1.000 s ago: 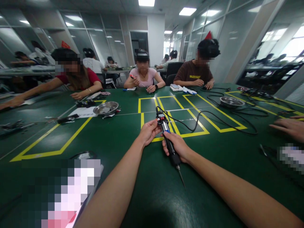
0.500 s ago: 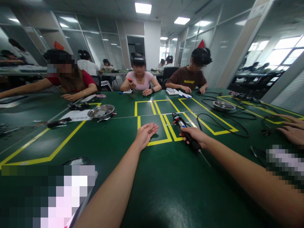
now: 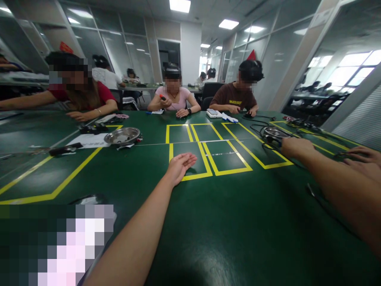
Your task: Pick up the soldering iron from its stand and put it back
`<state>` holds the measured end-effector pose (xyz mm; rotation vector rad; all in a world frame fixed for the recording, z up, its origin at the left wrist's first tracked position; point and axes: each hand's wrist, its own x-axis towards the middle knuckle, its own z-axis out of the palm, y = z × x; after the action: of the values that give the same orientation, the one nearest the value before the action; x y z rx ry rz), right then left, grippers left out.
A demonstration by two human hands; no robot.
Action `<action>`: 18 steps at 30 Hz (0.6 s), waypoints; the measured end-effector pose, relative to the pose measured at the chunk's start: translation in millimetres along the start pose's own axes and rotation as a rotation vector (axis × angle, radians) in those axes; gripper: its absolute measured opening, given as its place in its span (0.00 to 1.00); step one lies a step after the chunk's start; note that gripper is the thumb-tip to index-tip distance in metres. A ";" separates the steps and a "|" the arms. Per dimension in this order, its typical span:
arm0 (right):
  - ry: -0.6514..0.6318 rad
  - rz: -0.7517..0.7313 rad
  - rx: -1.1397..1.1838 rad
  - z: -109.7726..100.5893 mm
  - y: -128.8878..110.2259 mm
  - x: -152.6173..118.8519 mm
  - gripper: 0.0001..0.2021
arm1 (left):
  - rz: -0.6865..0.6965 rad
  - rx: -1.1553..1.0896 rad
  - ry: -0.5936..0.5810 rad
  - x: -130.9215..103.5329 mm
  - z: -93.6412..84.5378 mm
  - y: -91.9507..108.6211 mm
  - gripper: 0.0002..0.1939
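My left hand (image 3: 182, 166) rests on its side over a yellow-taped rectangle (image 3: 196, 176) on the green table (image 3: 226, 222), fingers stretched out and holding nothing. Far to the right, my right hand (image 3: 293, 146) is wrapped round the black electric screwdriver (image 3: 273, 140), beside a steel bowl (image 3: 276, 131). The tool lies partly in front of the bowl, and its tip cannot be made out. A black cable (image 3: 253, 128) curls over the table around the bowl.
A second steel bowl (image 3: 122, 136) stands on the left near a white paper (image 3: 86, 140). Several people sit across the table. Another person's hands (image 3: 361, 157) lie at the right edge. More cables (image 3: 309, 126) are heaped at the back right.
My right hand has moved right and away from me with the screwdriver, from the middle taped rectangles to the right bowl. My left hand has hardly moved.
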<state>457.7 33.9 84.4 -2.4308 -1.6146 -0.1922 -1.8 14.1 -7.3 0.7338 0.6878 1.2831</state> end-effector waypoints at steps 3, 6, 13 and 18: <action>-0.086 -0.049 -0.111 0.0 -7.2 2.7 0.09 | -0.007 0.005 0.004 -1.1 0.4 1.2 0.06; -0.129 -0.094 -0.173 2.8 -13.9 5.7 0.09 | -0.010 0.008 -0.009 -0.4 -0.5 1.3 0.05; -0.141 -0.083 -0.136 3.0 -15.1 8.5 0.07 | -0.002 0.020 -0.028 1.6 -3.7 -0.2 0.06; -0.086 -0.004 0.088 5.8 -9.8 4.8 0.12 | -0.007 0.011 -0.030 0.4 -4.2 0.7 0.07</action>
<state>450.4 43.4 80.9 -2.4001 -1.6272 -0.0167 -5.5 15.0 -9.3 0.7579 0.6728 1.2602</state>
